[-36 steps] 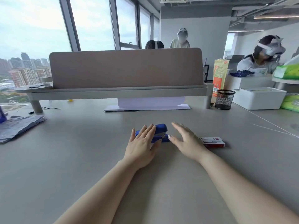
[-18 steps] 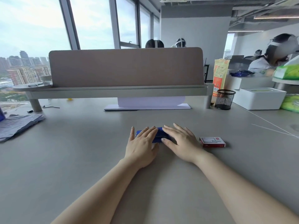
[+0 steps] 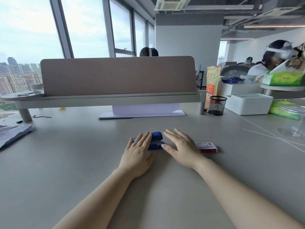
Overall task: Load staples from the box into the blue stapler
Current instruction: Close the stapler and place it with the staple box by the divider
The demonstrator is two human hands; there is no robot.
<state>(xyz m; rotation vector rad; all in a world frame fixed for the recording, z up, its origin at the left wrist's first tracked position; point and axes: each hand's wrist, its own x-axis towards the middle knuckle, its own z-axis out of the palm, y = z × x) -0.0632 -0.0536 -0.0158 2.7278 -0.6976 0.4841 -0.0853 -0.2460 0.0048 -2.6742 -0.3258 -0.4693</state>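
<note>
The stapler (image 3: pixel 156 140) lies mid-desk, the flat, open left hand (image 3: pixel 138 152) pinning it steady while the open, empty right hand (image 3: pixel 182 146) hovers between it and the staple box (image 3: pixel 207 147).

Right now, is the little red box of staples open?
No, the red staple box lies flat and closed on the desk, just behind the right hand.
</note>
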